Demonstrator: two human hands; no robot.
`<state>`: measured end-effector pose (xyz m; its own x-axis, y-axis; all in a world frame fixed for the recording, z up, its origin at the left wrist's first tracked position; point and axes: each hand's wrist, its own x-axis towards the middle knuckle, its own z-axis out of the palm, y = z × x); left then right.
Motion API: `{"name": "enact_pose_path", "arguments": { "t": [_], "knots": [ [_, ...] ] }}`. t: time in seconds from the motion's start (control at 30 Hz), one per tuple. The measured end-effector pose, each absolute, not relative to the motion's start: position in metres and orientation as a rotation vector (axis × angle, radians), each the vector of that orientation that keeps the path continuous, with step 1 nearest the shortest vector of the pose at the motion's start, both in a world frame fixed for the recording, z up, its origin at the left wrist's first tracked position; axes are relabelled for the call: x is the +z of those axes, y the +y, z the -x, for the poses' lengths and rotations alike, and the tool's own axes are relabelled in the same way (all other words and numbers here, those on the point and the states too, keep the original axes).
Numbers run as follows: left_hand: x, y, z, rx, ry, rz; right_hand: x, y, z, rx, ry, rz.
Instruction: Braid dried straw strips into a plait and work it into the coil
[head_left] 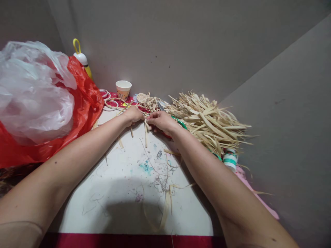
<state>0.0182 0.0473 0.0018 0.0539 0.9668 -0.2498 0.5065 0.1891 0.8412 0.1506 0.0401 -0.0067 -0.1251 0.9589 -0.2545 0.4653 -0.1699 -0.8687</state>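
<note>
Both of my arms reach forward over the white board. My left hand (133, 116) is closed, its fingers wrapped around a strand of pale dried straw (146, 137), whose ends hang down between the two hands. Close beside it, my right hand (160, 121) pinches the same straw between thumb and fingers. Just beyond the hands lies a tangle of braided straw (151, 101) with a round coiled piece (141, 97). Next to my right hand are scissors (160, 106), only a blade tip showing. A green curved edge (179, 122) shows beside my right wrist.
A large heap of dried straw (209, 120) lies to the right, near a white bottle (230, 159). White and red plastic bags (88, 103) fill the left. A paper cup (123, 90), white rings (111, 105) and a yellow-handled bottle (81, 58) stand by the grey wall (155, 41).
</note>
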Motion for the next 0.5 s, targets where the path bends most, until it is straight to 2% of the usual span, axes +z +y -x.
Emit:
{"name": "enact_pose_path", "arguments": {
  "t": [0.5],
  "knots": [
    [-0.0039,0.0572,-0.0145,0.674,1.472,-1.321,-0.0033,0.0422,-0.1490,1.474,-1.301,1.603]
  ]
}}
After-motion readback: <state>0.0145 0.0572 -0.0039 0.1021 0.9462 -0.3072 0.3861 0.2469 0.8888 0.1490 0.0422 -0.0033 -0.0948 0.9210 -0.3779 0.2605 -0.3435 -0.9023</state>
